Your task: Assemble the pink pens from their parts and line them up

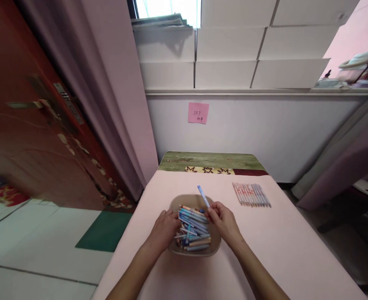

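A beige plastic bin [215, 243] on the pink-covered table holds many pens [194, 227] in blue, white and orange tones, lying in a loose pile. My right hand [223, 218] is at the bin's right side, its thumb and fingers pinching a light blue pen [203, 196] that points up and to the left above the bin. My left hand [167, 227] rests over the bin's left rim, next to the pile; its fingertips are partly hidden among the pens, and I cannot make out whether they grip one.
A flat row of pens in a clear pack [252, 195] lies on the table's [284, 237] right side. The wall with a pink note [198, 113] stands behind. A red door [43, 125] is at left.
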`<act>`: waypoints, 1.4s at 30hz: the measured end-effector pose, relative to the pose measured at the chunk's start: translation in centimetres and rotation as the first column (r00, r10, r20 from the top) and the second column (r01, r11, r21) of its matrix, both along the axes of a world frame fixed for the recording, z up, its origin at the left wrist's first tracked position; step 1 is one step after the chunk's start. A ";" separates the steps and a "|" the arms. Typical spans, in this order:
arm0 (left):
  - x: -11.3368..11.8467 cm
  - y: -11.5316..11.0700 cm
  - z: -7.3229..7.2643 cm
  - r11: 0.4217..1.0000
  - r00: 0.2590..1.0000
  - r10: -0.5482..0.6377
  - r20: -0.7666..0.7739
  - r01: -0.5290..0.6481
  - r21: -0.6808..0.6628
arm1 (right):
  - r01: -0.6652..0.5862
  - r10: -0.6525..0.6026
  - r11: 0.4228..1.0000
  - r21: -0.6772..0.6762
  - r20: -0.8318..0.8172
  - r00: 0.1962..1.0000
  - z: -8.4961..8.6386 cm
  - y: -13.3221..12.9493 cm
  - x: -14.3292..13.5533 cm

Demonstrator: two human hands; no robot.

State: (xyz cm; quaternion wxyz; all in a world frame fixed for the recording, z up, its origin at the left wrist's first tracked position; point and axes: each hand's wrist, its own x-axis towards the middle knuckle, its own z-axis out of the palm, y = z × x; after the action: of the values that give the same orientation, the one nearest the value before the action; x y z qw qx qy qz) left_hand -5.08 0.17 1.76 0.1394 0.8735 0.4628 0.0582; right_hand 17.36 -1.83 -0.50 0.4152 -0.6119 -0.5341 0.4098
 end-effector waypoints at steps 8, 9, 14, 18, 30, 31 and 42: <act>2.7 0.0 0.2 0.830 0.532 0.492 0.689 -0.048 -0.556 | -0.227 0.106 0.964 -0.136 -0.587 0.803 1.4 -0.9 -2.6; 3.1 0.0 0.3 0.768 0.418 0.572 0.706 0.029 -0.640 | -0.247 0.115 0.960 -0.134 -0.616 0.779 1.6 -1.1 -2.8; 3.9 0.2 -0.1 0.584 0.063 0.768 0.637 0.340 -0.737 | -0.338 0.132 0.927 -0.163 -0.701 0.701 1.2 -2.0 -3.4; 4.0 0.2 -0.6 0.506 -0.048 0.843 0.535 0.409 -0.760 | -0.456 0.099 0.859 -0.231 -0.800 0.592 1.1 -2.5 -3.5; 4.6 0.3 -1.7 0.617 -0.100 0.786 0.610 0.162 -0.770 | -0.184 0.041 0.965 -0.188 -0.583 0.811 -0.1 -1.8 -5.3; 4.6 0.3 -1.8 0.611 -0.096 0.791 0.604 0.175 -0.772 | -0.178 0.026 0.962 -0.209 -0.577 0.816 0.0 -1.8 -5.3; 5.6 0.6 -1.3 0.574 -0.168 0.819 0.549 0.216 -0.790 | -0.002 -0.047 0.994 -0.113 -0.435 0.899 -1.0 -0.9 -4.4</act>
State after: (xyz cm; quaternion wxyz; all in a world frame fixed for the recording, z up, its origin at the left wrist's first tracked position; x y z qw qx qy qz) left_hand 0.52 0.79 0.49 0.7048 0.2416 0.4158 0.5216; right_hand 12.94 -2.76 -1.53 0.4946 -0.5326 -0.3968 0.5605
